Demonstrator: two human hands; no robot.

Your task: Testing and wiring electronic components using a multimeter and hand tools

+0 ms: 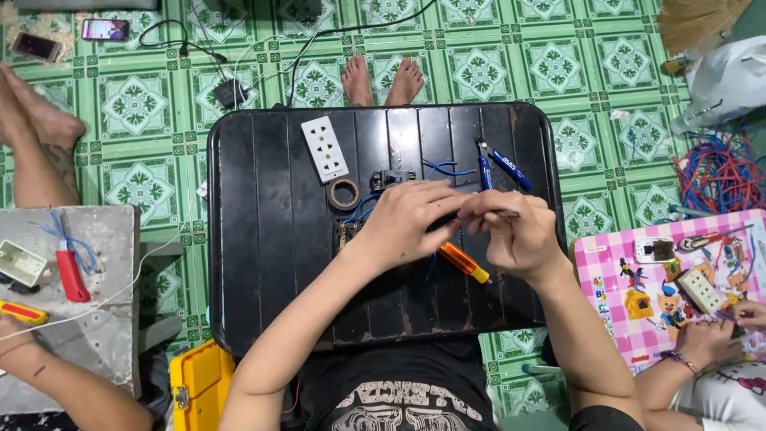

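- The person sits at a black desk (263, 263) that stands on a green patterned floor (144, 104).
- The left hand (407, 219) and the right hand (515, 231) meet over the middle of the desk.
- Both hands pinch one small thin metal piece (504, 213). Its tip sticks out to the right, past the fingers.
- The left grip is closed on that piece, with the fingers curled in.
- The right grip is closed on it too, with the fingers bent around it.
- The piece is too small to tell just what it is.
- A red and yellow screwdriver (464, 263) lies on the desk just under the hands, on the near side.
- Blue-handled pliers (499, 166) lie just beyond the right hand, on the far side.
- A white socket plate (325, 148) lies far and left on the desk.
- A roll of tape (344, 194) lies near it, left of the left hand.
- A small black part (392, 178) with blue wires (441, 169) sits just beyond the left hand.
- Two bare feet (383, 80) show past the far edge of the desk.
- On the left, another person's arm lies by a grey board (104, 311) with a red-handled tool (70, 275) on it.
- On the right, another person's hand (702, 339) rests on a pink checked table (614, 255).
- A heap of red and blue wires (718, 172) lies far right on the floor.
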